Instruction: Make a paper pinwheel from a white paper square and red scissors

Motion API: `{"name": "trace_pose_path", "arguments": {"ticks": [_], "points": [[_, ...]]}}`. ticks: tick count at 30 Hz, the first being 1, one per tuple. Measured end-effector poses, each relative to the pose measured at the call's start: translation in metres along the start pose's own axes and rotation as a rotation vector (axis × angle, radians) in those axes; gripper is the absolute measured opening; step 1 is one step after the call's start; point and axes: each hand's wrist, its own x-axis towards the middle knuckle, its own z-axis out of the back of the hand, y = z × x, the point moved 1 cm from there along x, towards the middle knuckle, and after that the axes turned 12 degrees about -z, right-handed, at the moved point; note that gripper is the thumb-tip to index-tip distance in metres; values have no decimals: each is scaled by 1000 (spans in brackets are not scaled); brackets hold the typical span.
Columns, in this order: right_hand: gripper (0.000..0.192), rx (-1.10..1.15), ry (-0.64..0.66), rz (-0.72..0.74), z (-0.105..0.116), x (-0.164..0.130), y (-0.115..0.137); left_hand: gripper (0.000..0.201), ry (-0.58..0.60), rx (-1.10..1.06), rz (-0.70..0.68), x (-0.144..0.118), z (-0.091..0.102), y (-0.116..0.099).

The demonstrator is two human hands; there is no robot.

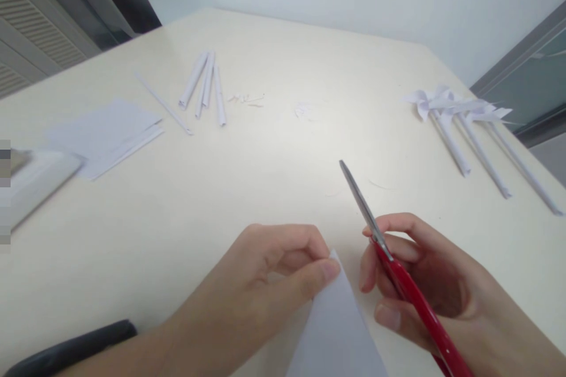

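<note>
Near the front of the table, my left hand (274, 283) pinches the tip of a white sheet of paper (338, 330) between thumb and fingers. The paper comes to a point at the thumb and widens toward me, its lower part cut off by the frame. To its right, my right hand (437, 283) holds a pair of scissors (409, 283) with red handles. Their blades are together and point up and to the left, apart from the paper. Part of the handles runs out of the frame at the bottom.
Paper pinwheels (462, 112) on rolled sticks lie at the right edge. Several paper tubes (206, 85) and a thin paper stick (163, 103) lie at the back left, beside stacked paper sheets (106, 132). Small paper scraps (303, 109) dot the middle. A black object (75, 347) lies at the lower left.
</note>
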Motion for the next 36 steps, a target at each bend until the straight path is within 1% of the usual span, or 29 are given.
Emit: {"name": "trace_pose_path", "arguments": {"ticks": [3, 5, 7, 10, 14, 16, 18, 21, 24, 26, 30, 33, 36], "points": [[36, -7, 20, 12, -4, 0, -4, 22, 123, 151, 31, -1, -7, 1], [35, -21, 31, 3, -6, 1, -6, 22, 176, 227, 30, -2, -11, 4], [32, -31, 31, -17, -9, 1, -7, 23, 200, 281, 12, -4, -14, 6], [31, -36, -10, -42, -12, 0, -5, 24, 244, 349, -15, -6, -15, 9], [33, -53, 0, -47, -14, -2, -3, 20, 290, 376, -31, -6, -14, 11], [33, -61, 7, -45, -15, -3, -2, 20, 296, 344, -37, -6, -14, 12], [33, -44, 2, -29, -14, -2, -1, 18, 277, 270, -39, -6, -14, 12], [32, 9, -29, -35, -11, -1, 4, 16, 219, 142, 27, -5, -13, 8], [31, 51, -87, -29, -6, -2, 10, 13, 201, 69, 86, -1, -9, 3], [30, 59, -104, 14, -2, -3, 11, 12, 184, 69, 85, 2, -6, 0], [25, 61, -79, 114, 4, -2, 4, 15, 137, 111, 64, 8, -1, 2], [24, 29, -48, 113, 5, 0, 0, 16, 124, 166, 23, 9, -2, 5], [31, -7, -33, 111, 3, 1, 1, 16, 132, 220, -41, 8, -6, 5]]}}
